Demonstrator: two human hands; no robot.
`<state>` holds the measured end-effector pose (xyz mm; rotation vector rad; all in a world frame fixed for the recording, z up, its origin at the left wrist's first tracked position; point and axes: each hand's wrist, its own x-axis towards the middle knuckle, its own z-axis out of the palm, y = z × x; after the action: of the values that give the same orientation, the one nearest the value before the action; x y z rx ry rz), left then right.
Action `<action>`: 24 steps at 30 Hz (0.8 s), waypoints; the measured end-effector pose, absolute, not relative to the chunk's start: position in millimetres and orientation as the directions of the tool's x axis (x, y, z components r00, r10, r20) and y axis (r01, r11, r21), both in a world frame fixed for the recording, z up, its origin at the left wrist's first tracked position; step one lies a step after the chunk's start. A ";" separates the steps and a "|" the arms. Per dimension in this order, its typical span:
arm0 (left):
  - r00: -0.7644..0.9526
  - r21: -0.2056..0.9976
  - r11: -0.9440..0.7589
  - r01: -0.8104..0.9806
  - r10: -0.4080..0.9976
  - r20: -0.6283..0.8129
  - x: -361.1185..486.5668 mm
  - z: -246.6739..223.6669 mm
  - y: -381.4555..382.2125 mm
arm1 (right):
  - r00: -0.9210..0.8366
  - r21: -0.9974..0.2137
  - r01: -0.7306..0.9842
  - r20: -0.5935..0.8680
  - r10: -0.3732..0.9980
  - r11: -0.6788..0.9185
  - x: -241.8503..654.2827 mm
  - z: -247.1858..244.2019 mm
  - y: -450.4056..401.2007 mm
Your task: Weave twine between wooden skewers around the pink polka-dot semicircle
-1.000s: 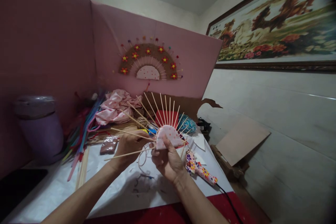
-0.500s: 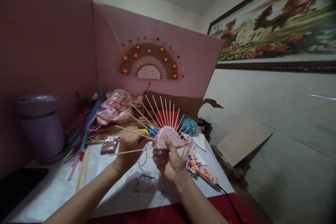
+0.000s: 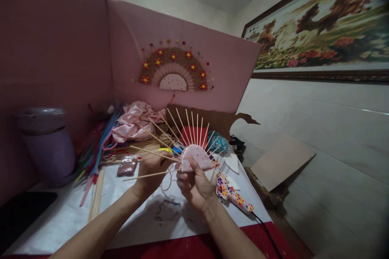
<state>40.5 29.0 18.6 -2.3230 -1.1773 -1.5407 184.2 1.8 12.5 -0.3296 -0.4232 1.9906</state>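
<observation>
A half-round pad (image 3: 194, 157) covered in pink dotted cloth has thin wooden sticks (image 3: 187, 123) fanning out from its curved edge. My right hand (image 3: 196, 186) grips the pad from below, its thumb lying across the front. On the left side, my left hand (image 3: 154, 168) is closed, fingertips pinched close to the base of the leftmost sticks. What lies between those fingertips is hidden. A thin pale cord (image 3: 165, 188) hangs in a loop below, between the two hands.
A flower-patterned glue gun (image 3: 232, 196) with a black cable lies at right. Behind are blue yarn (image 3: 218, 141), crumpled pink cloth (image 3: 136, 121), loose sticks and a brown packet (image 3: 127, 166). A purple bin-like container (image 3: 48, 145) stands left. A finished-looking fan (image 3: 173, 66) hangs on the pink board.
The view has shifted slightly. Both hands keep nearly the same place on the pad and sticks; the leftmost sticks' tips sit a little farther left.
</observation>
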 end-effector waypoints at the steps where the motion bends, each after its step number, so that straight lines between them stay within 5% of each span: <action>1: 0.181 0.307 -0.689 0.657 0.539 0.823 40.7 18.6 29.3 | -0.426 -0.432 -0.807 -0.047 0.904 -0.402 184.1 12.3 2.1; 16: 0.349 -0.049 -0.655 0.754 0.335 0.875 0.9 36.6 45.6 | -0.182 -0.460 -0.870 -0.035 0.983 -0.178 193.9 7.5 13.2; 24: 0.328 -0.133 -0.540 0.831 0.285 0.901 -25.6 45.9 55.6 | -0.068 -0.488 -0.870 -0.028 0.997 -0.073 202.2 2.0 21.8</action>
<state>-25.6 55.6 45.9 -1.9988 -0.9777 -1.1814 202.2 21.8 2.0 -0.4121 -0.3963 1.6071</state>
